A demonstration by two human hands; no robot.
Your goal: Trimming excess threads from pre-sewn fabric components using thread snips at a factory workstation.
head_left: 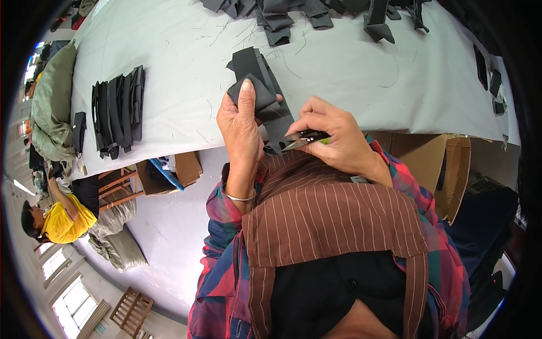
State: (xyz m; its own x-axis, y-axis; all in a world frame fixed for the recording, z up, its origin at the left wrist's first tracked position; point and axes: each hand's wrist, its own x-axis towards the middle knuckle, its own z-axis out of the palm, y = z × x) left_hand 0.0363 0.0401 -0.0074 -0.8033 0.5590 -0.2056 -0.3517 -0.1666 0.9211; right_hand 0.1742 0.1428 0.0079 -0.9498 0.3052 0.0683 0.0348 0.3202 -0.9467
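My left hand (pixel 241 121) is closed on a dark grey strip of fabric (pixel 252 65), folded in layers, with the thumb pressed flat on top. The strip's lower end hangs toward me past the table's near edge. In my right hand (pixel 339 133) is a pair of small thread snips (pixel 300 138) with dark blades and a bit of yellow-green at the grip. Their blades lie against the lower end of the strip; whether they are parted is hard to make out.
A row of stacked dark strips (pixel 118 112) lies on the white-covered table (pixel 175 73) at left. More dark pieces (pixel 276 17) and loose threads lie at the far side. Cardboard boxes (pixel 456 175) stand below the table edge. A person in yellow (pixel 70 219) works at far left.
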